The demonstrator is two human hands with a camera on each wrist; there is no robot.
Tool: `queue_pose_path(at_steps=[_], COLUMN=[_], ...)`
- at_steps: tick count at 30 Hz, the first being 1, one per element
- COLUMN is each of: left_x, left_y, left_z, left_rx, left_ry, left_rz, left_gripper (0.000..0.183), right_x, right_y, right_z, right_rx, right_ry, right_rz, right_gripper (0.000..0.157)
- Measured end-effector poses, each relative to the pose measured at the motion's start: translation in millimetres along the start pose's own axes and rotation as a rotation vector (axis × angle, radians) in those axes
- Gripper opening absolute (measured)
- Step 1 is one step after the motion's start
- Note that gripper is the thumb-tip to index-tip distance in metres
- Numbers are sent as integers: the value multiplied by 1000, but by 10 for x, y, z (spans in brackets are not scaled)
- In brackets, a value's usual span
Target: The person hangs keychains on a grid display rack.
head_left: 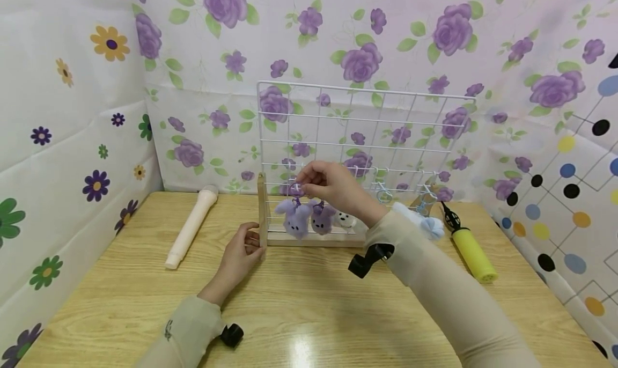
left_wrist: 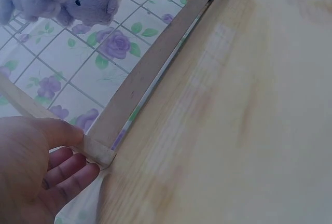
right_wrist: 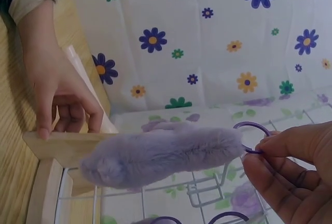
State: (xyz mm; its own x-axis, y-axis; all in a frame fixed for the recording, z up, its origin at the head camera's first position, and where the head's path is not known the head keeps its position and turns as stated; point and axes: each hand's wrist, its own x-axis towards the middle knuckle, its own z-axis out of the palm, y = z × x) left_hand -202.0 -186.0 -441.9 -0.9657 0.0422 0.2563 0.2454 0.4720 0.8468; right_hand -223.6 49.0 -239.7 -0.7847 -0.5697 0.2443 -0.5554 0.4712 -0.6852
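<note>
My right hand [head_left: 330,188] pinches the purple ring [right_wrist: 252,125] of a fluffy lilac plush keychain [head_left: 295,220], which hangs in front of a white wire grid rack [head_left: 367,119]. Whether the ring is on a hook cannot be told. My left hand [head_left: 240,252] grips the left end of the rack's wooden stand [left_wrist: 98,150] between thumb and fingers. Beside the held plush hang a second lilac plush [head_left: 322,221] and a white plush [head_left: 345,220]. Farther right, partly behind my forearm, is a pale blue plush [head_left: 431,226].
Left on the wooden table [head_left: 299,298] lies a pale pink tube-shaped object [head_left: 193,226]. A yellow hand pump [head_left: 473,255] with a black nozzle lies on the right. Light blue rings [head_left: 383,195] hang on the grid's right half. Floral cloth [head_left: 362,30] stands behind.
</note>
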Motion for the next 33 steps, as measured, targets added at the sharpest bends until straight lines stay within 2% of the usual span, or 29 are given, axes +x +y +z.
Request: queue_pose_path(at_steps=[6,19,33], left_x=[7,7,8], left_y=[-7,-4,4], left_z=[5,5,8], left_rx=[8,5,-6], left_ry=[3,0,7], left_rz=[3,-4,-6], left_gripper=[56,56,56], right_x=[52,147,217], right_y=[44,125,144], right_z=[-46,-64,-29], right_rx=[-17,-47,-159], right_ry=[-14,-55,-99], right_rz=[31,77,39], right_gripper=[15,11,10])
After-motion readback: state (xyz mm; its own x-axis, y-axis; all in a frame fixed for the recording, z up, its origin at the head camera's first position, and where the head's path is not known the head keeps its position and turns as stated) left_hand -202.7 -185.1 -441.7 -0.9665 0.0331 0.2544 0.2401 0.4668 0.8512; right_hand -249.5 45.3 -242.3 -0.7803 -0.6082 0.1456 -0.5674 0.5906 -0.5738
